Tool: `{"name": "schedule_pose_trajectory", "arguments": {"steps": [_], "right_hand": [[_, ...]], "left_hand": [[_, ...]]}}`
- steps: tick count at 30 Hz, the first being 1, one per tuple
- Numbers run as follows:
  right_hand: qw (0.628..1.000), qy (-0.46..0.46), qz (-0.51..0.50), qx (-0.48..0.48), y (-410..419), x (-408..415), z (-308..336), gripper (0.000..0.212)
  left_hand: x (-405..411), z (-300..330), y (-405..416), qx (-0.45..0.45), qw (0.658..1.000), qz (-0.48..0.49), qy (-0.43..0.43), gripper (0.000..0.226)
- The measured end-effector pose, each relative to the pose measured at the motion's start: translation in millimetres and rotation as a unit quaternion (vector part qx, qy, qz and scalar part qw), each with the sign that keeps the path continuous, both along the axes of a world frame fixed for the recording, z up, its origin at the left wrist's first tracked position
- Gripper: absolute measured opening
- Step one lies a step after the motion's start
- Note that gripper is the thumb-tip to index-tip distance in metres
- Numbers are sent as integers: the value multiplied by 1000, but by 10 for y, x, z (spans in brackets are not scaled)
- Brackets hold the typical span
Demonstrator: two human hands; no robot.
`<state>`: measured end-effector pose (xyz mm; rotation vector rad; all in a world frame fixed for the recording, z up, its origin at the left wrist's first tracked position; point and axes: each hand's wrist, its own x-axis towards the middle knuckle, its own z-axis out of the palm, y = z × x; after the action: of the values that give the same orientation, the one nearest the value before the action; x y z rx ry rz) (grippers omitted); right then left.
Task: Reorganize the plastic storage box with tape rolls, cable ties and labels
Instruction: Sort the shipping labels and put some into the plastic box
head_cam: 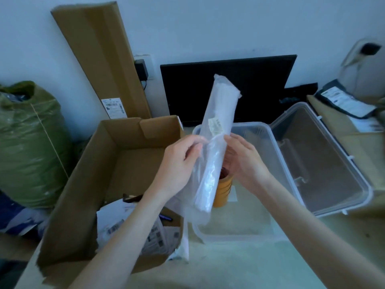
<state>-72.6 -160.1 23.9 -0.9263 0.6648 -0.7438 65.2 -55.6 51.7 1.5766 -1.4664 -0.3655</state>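
Observation:
A long clear plastic bag of white cable ties (218, 130) stands tilted above the clear plastic storage box (268, 142). My left hand (179, 163) pinches the loose plastic on the bag's left side. My right hand (245, 161) holds the bag from the right, fingers curled behind it. Inside the box, a stack of yellow-brown tape rolls (224, 190) shows partly behind the bag. The box's clear lid (325, 161) lies open to the right.
An open cardboard box (100, 170) with label sheets (129, 228) and a pen sits on the left. A tall flat carton leans on the wall behind it. A green sack (29, 147) is far left, a black monitor (229, 86) behind, parcels at right.

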Motion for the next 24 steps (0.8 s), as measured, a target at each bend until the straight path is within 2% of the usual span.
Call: {"name": "schedule_pose_trajectory", "arguments": {"steps": [4, 8, 10, 13, 15, 20, 24], "right_hand": [[997, 7, -71, 8, -73, -222, -83, 30], [989, 60, -133, -12, -157, -425, -163, 23], [982, 109, -146, -44, -180, -513, -213, 24], [958, 227, -144, -97, -240, -636, -333, 35], [936, 304, -129, -121, -280, -680, -446, 39], [877, 445, -87, -159, -376, -681, -763, 46], [837, 527, -27, -148, -521, -681, -1028, 49]], "left_hand": [[-290, -225, -183, 0, 999, -17, 31, 16], [-488, -429, -259, 50, 997, -26, 46, 12], [-499, -551, -274, 73, 997, -25, 11, 13], [-420, -739, -283, 98, 985, 34, -136, 16], [-374, -840, -252, 106, 971, 80, -200, 21], [-323, -1033, -193, 136, 960, 100, -225, 37], [-320, -1044, -199, 141, 957, 111, -226, 39]]}}
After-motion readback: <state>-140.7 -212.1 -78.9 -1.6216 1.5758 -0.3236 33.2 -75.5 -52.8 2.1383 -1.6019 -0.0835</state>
